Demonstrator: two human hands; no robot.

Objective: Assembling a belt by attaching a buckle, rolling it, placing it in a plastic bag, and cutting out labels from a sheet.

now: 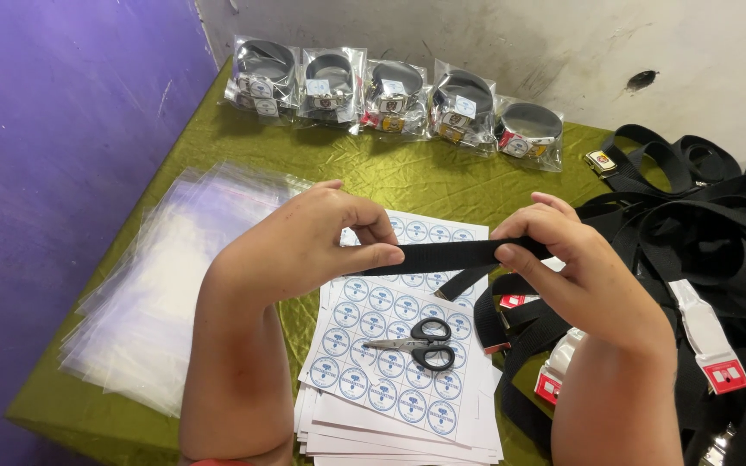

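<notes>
head view: both hands (pixel 321 237) (pixel 563 250) pinch a black strap (pixel 451 255); bagged belts (pixel 395 97) behind.

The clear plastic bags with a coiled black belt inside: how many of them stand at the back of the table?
5, in one row along the white wall: far left, second, middle, fourth, far right. None seems hidden behind them.

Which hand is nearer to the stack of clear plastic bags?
Left. The left hand is just right of the clear plastic bags; the right hand is farther right, beyond the sticker sheets.
</notes>
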